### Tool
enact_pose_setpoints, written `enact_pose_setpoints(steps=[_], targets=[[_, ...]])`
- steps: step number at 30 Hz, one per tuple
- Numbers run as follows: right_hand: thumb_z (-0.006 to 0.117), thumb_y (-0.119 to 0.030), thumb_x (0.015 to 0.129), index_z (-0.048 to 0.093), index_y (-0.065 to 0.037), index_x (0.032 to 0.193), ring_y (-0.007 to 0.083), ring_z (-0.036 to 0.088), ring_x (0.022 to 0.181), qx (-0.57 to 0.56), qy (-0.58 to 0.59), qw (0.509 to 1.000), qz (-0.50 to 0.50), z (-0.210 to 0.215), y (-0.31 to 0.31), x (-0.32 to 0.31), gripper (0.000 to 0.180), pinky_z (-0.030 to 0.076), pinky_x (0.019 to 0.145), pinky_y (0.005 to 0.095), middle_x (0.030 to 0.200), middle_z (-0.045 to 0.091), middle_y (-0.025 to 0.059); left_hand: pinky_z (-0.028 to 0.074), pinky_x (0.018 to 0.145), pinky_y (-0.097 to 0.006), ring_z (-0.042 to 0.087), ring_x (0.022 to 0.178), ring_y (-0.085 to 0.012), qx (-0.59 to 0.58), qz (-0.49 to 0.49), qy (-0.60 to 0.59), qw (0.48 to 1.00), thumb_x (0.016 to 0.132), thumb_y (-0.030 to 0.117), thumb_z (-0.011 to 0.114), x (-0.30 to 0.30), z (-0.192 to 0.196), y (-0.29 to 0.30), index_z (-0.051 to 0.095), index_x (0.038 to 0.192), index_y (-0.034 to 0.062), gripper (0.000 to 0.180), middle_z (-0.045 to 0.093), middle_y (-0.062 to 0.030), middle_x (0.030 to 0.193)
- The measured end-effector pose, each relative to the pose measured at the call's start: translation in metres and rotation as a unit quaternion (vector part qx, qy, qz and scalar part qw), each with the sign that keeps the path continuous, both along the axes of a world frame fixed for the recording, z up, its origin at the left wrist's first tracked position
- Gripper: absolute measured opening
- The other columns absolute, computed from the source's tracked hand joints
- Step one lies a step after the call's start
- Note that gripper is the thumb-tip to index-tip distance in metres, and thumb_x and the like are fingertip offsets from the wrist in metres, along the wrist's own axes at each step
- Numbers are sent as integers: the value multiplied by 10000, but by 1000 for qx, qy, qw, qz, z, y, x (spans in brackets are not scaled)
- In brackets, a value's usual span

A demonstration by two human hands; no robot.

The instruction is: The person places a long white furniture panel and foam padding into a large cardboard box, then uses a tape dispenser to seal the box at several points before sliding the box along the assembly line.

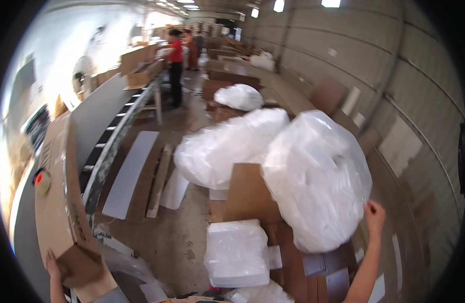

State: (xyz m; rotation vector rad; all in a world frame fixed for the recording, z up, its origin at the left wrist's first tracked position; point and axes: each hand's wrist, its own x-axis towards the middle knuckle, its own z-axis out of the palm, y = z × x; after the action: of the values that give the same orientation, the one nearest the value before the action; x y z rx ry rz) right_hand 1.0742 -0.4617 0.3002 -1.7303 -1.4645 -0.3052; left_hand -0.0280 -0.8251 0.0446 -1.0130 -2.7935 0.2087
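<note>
My left hand (52, 266) rests against the near end of a long brown cardboard box (55, 202), its fingers stretched along the side. A roll of tape (41, 180) with an orange-red core sits on that box. At the right, my right hand (375, 218) is raised with its fingers closed at the edge of a large, bulging white plastic bag (318, 182); they seem to pinch the film. What fills the bag cannot be made out. Just left of it lie another white plastic bag (232, 146) and a smaller white wrapped bundle (236, 252).
A conveyor (116, 123) runs away on the left, with an open carton (144, 76) farther along it. A person in a red top (175, 53) stands beside it. Flat white panels (131, 174) lie on the floor. Brown cartons (232, 76) line the middle, near a corrugated wall (338, 50).
</note>
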Motion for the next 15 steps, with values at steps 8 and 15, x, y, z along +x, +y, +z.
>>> enact_pose_setpoints(steps=[8,15], targets=[[775,-91,694,624,17,713,104,540,623,-269,68,954,113,65,-28,-152,187,420,557,266,670,590,66,311,1070,-452,336,1306,-377,-5,66,-3,998,518,138,793,111,100,-3,113,1469,89,1170,301,-191,1448],[775,-94,688,689,-22,769,169,631,675,-372,33,840,394,55,-40,-221,138,493,633,287,735,667,81,253,1116,-437,274,1348,-347,40,88,-22,995,373,155,889,112,88,1,69,1475,91,1376,236,-163,1481]])
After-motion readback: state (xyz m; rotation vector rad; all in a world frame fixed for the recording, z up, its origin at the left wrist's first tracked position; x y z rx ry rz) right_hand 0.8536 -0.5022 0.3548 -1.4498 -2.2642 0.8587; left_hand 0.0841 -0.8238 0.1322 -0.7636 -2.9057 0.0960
